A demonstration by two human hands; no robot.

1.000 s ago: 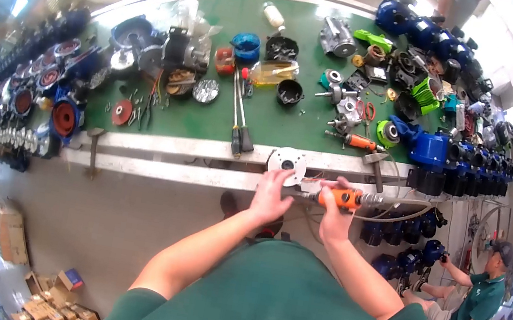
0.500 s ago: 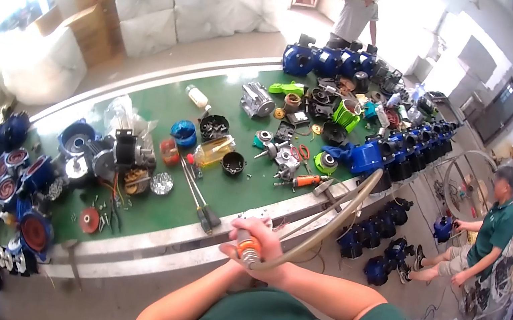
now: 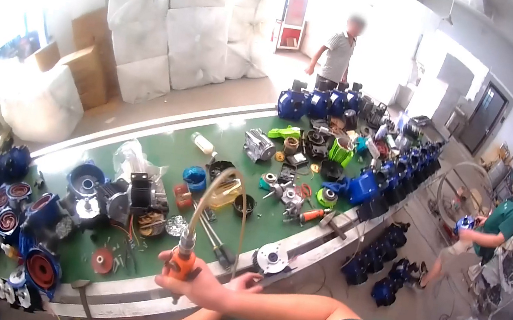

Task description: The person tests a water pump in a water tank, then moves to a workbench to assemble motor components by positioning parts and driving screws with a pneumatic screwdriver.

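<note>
My right hand [image 3: 192, 280] is closed around an orange air tool [image 3: 180, 264], held upright above the near table edge. A tan hose [image 3: 215, 195] rises from the tool's metal top end and loops over. My left forearm crosses beneath the right one. My left hand [image 3: 245, 283] is next to a round silver end cover [image 3: 272, 258] with a central hole, at the table edge. Its fingers are partly spread, with nothing visible in them. Whether they touch the cover I cannot tell.
Motor parts [image 3: 141, 191] and two long-handled tools [image 3: 214, 236] lie on the green table [image 3: 285, 232]. A hammer [image 3: 333, 224] rests at its edge. Blue pumps [image 3: 373, 190] line the right side. One person [image 3: 338, 55] stands behind; another [image 3: 506, 219] is at right.
My right hand has swung left with the air tool, its hose end now up. My hands have separated, and the silver cover is in view. The person behind has lowered a raised hand.
</note>
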